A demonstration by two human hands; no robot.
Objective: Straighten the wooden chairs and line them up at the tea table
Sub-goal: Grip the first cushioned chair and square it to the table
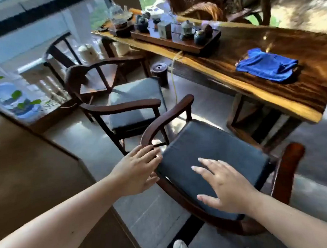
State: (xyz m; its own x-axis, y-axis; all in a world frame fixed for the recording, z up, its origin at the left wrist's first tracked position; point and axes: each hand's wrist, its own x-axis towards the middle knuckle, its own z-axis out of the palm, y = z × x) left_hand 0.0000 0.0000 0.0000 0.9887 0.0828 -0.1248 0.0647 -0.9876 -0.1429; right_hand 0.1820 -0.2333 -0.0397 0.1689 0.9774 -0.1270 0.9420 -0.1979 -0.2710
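Two open hands, left (137,172) and right (224,187), hover unclenched over nearest chair (209,155).

Far chair (61,51) blurred; tea table (309,59) cut off right.

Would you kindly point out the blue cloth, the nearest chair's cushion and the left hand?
Blue cloth (266,67): head view, middle of the folded fabric.
Nearest chair's cushion (208,144): head view, bare top surface.
Left hand (138,170): head view, back of the hand.

Three wooden chairs (209,159), one tea table (270,62), one blue cloth (267,67), two hands (137,170).
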